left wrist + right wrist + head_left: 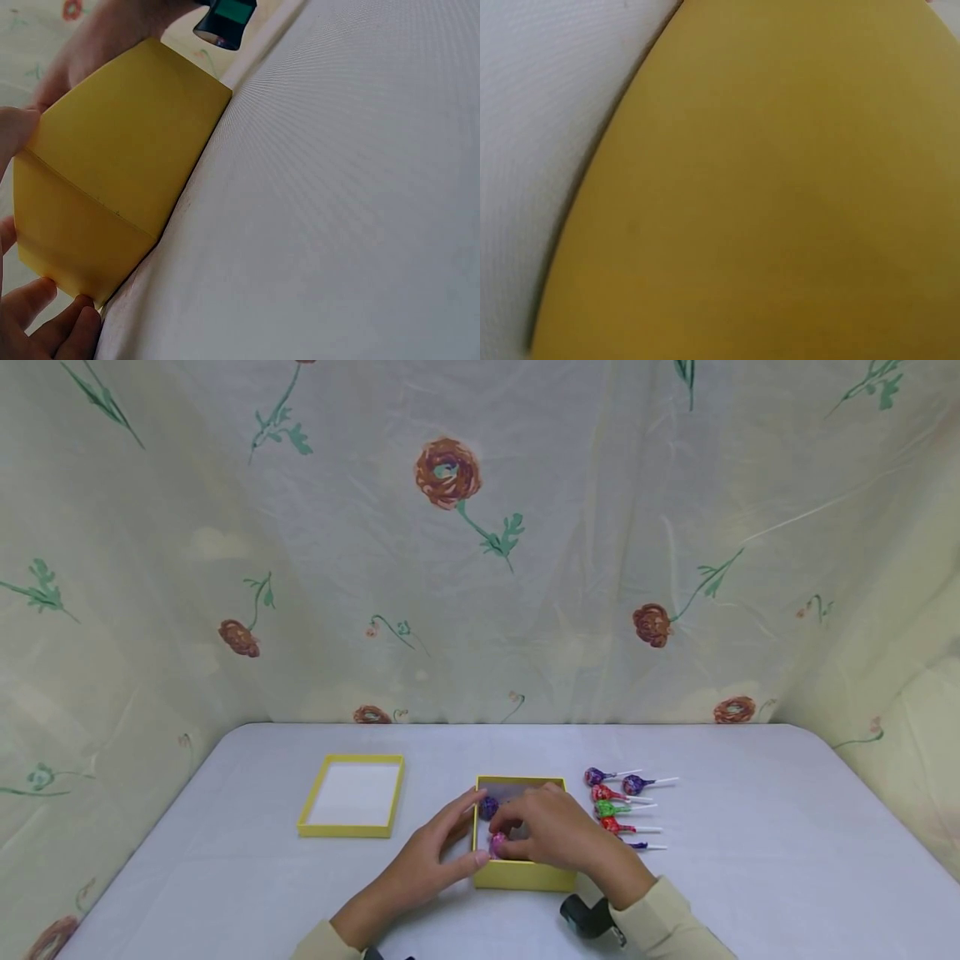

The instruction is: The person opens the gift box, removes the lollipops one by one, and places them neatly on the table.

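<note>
A yellow box (523,877) stands with its top uncovered on the white table. My left hand (429,860) lies along the box's left side, fingers extended, its thumb at the near left corner and fingertips at the far one. Reaching inside from the right, my right hand (558,828) pinches a pink-wrapped lollipop (498,844) between thumb and fingers. A dark purple lollipop (489,807) lies farther back in the box. In the left wrist view, left fingertips touch the outer wall of the box (120,142); in the right wrist view, the box wall (765,180) fills most of the picture.
Right of the box lie several lollipops, among them a green one (609,808), a red one (617,826) and a purple one (634,785), their white sticks pointing right. The box's lid (345,831), yellow-rimmed and white inside, lies at the left. A flowered cloth (540,635) hangs behind the table.
</note>
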A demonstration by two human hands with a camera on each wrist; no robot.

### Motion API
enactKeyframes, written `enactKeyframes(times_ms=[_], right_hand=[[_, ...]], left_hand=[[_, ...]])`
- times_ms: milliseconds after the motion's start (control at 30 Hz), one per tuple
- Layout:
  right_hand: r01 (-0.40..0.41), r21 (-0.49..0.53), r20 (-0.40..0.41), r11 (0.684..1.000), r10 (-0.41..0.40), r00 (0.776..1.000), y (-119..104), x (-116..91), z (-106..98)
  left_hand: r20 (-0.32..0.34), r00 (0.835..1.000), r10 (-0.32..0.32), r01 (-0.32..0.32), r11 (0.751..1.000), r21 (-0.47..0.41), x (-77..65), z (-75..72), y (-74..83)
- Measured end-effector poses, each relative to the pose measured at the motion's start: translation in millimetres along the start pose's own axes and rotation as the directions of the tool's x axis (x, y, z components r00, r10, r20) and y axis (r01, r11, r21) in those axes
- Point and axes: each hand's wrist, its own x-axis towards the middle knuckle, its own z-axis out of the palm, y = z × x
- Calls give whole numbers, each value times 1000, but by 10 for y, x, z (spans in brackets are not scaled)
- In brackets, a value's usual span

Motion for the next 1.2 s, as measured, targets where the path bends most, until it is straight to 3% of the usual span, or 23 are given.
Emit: enactKeyframes(times_ms=[167,600,967,1200], right_hand=[[-7,-1,-13,1000,7,1000,-3,-3,0],[-6,16,-20,1000,6,1000,-2,-14,-3],[29,43,-26,999,-27,999,27,-11,-5],[22,74,-63,997,-18,998,24,-8,7]], left_hand=[[14,1000,-5,5,1000,-2,-32,-24,147],[12,1000,-4,5,1000,-6,-33,-23,152],[-7,1000,21,-20,1000,18,40,14,-179],[-2,999,45,-45,999,7,43,13,-228]])
